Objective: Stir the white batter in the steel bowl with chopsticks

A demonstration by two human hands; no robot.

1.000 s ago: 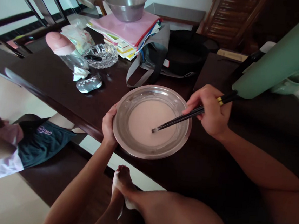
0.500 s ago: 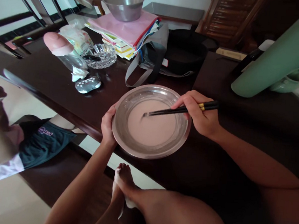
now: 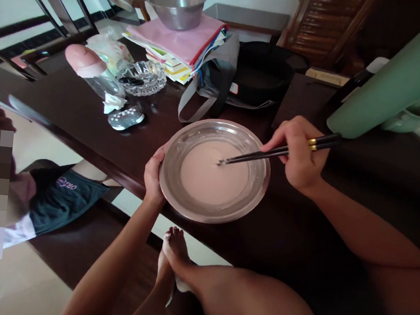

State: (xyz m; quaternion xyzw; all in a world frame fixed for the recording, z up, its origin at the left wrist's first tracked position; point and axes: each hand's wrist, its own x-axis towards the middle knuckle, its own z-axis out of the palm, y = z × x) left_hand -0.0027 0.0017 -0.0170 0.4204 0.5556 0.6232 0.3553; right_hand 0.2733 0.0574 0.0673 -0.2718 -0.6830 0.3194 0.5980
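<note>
A wide metal bowl (image 3: 210,213) stands at the near edge of the dark wooden table. Pale pinkish-beige liquid (image 3: 207,182) covers its bottom, with smears of it on the inner wall. My left hand (image 3: 154,174) grips the bowl's left rim, fingers on the outside. My right hand (image 3: 301,154) is closed round a pair of black chopsticks (image 3: 254,155) with gold bands, to the right of and above the rim. Their tips are at the liquid's surface near the middle of the bowl.
Beyond the bowl are a game controller (image 3: 126,118), a glass ashtray (image 3: 146,79), a pink-capped bottle (image 3: 94,72) and a grey bag (image 3: 218,74). Another metal bowl (image 3: 179,13) sits on a pink folder (image 3: 165,37). A green cylinder (image 3: 388,85) leans at right. Another person (image 3: 57,197) is at left.
My right hand has moved right and slightly up, drawing the chopstick tips rightward through the liquid. My left hand keeps its hold on the bowl.
</note>
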